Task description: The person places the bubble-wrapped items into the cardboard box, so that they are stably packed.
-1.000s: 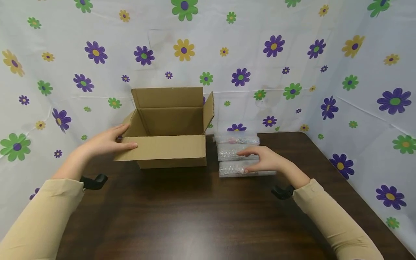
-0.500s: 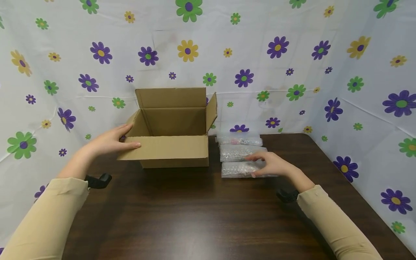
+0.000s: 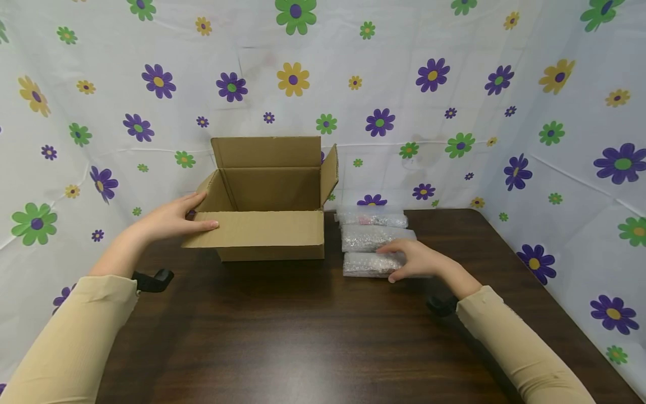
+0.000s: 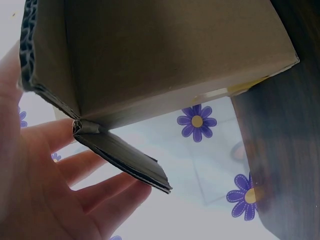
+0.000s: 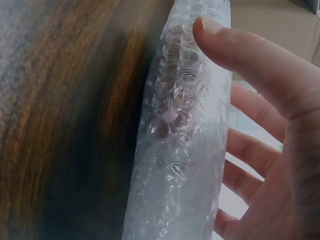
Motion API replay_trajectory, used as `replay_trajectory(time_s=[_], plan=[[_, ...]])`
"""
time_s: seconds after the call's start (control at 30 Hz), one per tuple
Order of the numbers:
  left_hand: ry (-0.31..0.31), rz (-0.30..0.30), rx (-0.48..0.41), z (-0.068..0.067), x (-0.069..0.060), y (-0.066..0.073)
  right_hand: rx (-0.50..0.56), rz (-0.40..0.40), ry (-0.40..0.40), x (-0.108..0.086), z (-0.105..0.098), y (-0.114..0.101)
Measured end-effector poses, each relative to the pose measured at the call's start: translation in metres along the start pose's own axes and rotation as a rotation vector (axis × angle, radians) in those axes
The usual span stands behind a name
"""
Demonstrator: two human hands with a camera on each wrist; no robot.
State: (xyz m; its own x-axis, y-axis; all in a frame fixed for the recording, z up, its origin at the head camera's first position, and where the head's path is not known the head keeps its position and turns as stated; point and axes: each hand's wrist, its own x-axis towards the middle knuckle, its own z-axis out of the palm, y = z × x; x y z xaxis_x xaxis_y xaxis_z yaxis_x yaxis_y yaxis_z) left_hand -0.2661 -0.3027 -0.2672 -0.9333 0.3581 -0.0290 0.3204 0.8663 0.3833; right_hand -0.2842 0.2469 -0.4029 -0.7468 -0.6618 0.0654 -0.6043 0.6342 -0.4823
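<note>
An open-topped cardboard box (image 3: 272,253) stands at the back of the table. My left hand (image 3: 169,220) holds its front left corner, thumb on the front flap (image 3: 262,229); the left wrist view has the fingers behind the side flap (image 4: 127,157). Right of the box, bubble-wrapped packages lie in a row: a near one (image 3: 365,264), a middle one (image 3: 373,237) and a far one (image 3: 373,219). My right hand (image 3: 419,262) straddles the near package, thumb along its front edge, fingers over its far side. Whether they press on the bubble wrap (image 5: 180,150) I cannot tell.
The dark wooden table (image 3: 282,325) extends in front of the box and packages. A white flowered curtain (image 3: 323,73) hangs behind and along the sides. The box's back flap (image 3: 267,152) and right flap (image 3: 329,175) stand up.
My right hand has come down closer around the near package, its thumb now lower at the front edge. The left hand keeps its place on the box. The head view has shifted slightly.
</note>
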Motion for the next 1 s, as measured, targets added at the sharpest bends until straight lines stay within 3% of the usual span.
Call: replay_trajectory(time_s=[0.2, 0.6, 1.0], plan=[[-0.001, 0.004, 0.003, -0.0006, 0.0008, -0.0003, -0.027, 0.040, -0.021, -0.0009, 0.0023, -0.0025], [-0.001, 0.010, 0.008, -0.0004, 0.0030, -0.0033, -0.017, 0.020, -0.055, 0.0027, 0.0052, -0.0001], [-0.009, 0.003, 0.010, -0.0007, 0.0040, -0.0062, 0.036, 0.055, -0.070, 0.0048, 0.0054, -0.0017]])
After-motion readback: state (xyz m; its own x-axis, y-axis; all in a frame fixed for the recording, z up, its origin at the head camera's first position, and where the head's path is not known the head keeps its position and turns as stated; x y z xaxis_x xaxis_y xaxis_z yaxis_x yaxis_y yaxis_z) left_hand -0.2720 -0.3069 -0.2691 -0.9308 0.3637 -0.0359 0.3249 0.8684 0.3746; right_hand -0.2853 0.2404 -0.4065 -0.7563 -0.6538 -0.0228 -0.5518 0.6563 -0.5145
